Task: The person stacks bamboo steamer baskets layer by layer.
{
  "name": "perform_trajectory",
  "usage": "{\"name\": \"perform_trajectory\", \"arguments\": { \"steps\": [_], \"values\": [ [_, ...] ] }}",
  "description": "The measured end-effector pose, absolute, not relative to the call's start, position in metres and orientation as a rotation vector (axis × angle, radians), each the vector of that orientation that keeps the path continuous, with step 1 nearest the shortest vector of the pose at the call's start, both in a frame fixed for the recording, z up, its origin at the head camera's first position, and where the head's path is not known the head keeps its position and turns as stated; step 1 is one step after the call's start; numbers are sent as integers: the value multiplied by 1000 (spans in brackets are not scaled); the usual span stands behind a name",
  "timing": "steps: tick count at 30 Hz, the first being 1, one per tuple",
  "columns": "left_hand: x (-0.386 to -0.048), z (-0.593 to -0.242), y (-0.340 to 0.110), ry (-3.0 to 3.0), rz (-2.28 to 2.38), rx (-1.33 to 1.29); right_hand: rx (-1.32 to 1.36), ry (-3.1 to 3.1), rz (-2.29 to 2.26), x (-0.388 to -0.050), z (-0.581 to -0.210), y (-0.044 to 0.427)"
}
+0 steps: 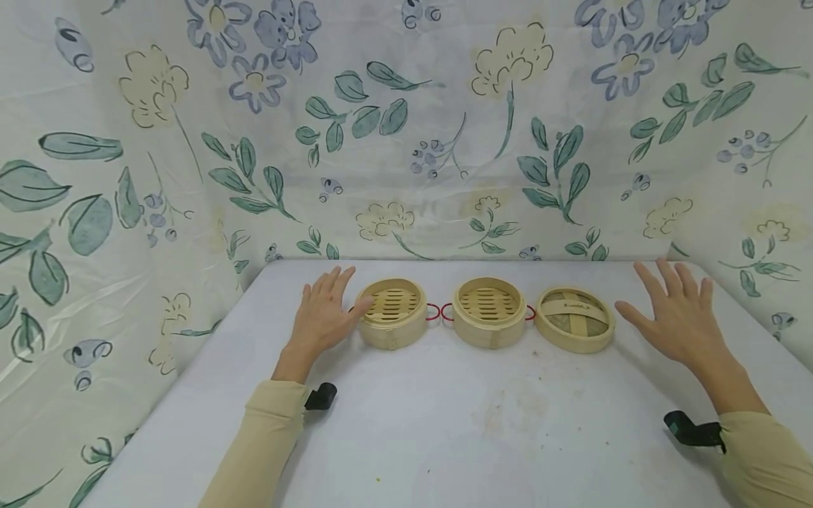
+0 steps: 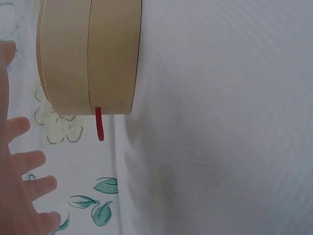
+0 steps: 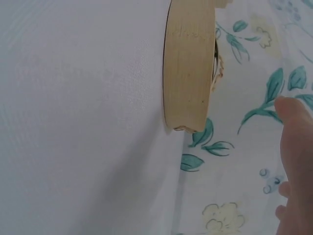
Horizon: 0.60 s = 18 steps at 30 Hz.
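Left steamer basket [image 1: 392, 315] and right steamer basket [image 1: 489, 312] side by side on white table [image 1: 444, 423], lid [image 1: 576, 319] just beside right one. Your left hand [image 1: 325, 310]: fingers spread, gripping nothing, thumb over left basket's rim in head view, apart in wrist view. Your right hand [image 1: 679, 321]: spread, holding nothing, near lid. Careful: low thumb might knock basket; facing red loops [image 1: 438, 310], nearly meeting, could snag. Outer loop [image 2: 100, 125] mostly hidden from head view; lid lettering too small to read.

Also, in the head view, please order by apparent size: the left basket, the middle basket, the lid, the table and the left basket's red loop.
1. Table
2. Left basket, middle basket and lid: too alike to rank; the lid looks slightly wider but lower
3. Red loop
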<state>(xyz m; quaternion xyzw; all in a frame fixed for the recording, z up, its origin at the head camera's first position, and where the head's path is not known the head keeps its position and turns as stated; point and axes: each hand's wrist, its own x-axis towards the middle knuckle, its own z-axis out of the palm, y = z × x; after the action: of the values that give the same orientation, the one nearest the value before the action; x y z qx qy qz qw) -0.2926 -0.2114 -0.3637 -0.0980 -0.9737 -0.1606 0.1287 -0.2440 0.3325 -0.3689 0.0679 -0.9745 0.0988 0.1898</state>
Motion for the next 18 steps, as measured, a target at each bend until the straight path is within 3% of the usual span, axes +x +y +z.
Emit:
{"name": "perform_trajectory", "arguments": {
  "steps": [18],
  "values": [
    [-292,-368,-206,-2852,-531,-324,229,-2765,315,-243,-371,323]
  ]
}}
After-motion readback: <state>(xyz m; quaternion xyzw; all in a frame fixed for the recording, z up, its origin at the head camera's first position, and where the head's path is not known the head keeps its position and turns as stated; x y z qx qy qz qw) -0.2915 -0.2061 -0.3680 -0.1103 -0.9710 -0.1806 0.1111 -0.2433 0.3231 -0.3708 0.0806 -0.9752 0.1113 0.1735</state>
